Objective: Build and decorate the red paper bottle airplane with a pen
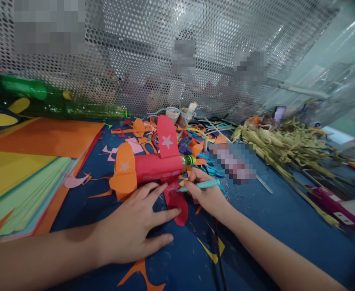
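Note:
On the blue table lies a toy airplane (156, 166) made from a plastic bottle wrapped in red paper, its green cap pointing right. A red paper wing (167, 139) with a pale star stands out on the far side. Orange paper tail pieces (124, 169) sit at the left end, one with a star. My left hand (138, 220) rests with fingers spread on the near red wing (179, 208) and against the body. In my right hand (206, 194) a light blue pen (200, 185) is gripped, its tip at the near wing.
Stacked coloured paper (41, 161) covers the left side. Behind it lie green plastic bottles (26, 91). Paper scraps (141, 133) are scattered beyond the airplane. Dried corn husks (280, 141) and a magenta tool (335, 204) lie at right. A perforated metal screen (141, 52) stands behind.

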`<control>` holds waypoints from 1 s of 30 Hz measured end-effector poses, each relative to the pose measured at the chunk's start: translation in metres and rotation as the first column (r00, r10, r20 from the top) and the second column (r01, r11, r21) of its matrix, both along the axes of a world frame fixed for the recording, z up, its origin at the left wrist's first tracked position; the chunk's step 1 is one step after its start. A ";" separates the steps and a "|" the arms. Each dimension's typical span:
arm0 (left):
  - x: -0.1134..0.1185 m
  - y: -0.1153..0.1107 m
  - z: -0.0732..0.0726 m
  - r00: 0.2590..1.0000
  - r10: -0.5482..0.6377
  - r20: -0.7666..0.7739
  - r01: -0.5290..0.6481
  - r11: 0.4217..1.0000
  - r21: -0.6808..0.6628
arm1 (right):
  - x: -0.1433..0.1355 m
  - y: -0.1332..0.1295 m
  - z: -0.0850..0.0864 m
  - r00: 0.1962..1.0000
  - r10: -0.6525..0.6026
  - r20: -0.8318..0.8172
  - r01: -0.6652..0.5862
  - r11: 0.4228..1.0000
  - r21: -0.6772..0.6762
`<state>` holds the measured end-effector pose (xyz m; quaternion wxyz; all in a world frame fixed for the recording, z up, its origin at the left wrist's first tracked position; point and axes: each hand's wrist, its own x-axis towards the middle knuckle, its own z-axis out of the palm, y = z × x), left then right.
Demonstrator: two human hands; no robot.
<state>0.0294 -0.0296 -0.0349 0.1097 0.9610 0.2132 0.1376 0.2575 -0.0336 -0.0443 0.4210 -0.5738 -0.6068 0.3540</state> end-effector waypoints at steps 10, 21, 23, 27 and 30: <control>0.000 0.000 -0.001 1.000 -0.004 0.012 0.004 1.000 0.002 | -0.006 -0.003 0.008 0.982 -0.012 -0.189 0.006 0.999 -0.033; 0.000 0.000 -0.001 0.999 0.005 0.038 -0.005 1.000 0.000 | -0.005 -0.005 0.010 0.998 0.061 -0.021 -0.062 0.998 -0.023; 0.001 0.000 -0.001 0.999 0.004 0.035 -0.004 1.000 0.001 | -0.004 -0.004 0.007 0.998 0.054 -0.016 -0.054 0.998 -0.018; 0.001 0.000 0.000 1.000 0.003 0.017 -0.003 1.000 -0.002 | -0.002 -0.002 0.005 0.998 0.061 0.013 -0.060 0.998 -0.018; 0.000 0.000 0.001 1.000 -0.003 -0.005 0.003 1.000 -0.006 | -0.002 -0.002 0.004 0.997 0.045 0.062 -0.044 0.999 -0.010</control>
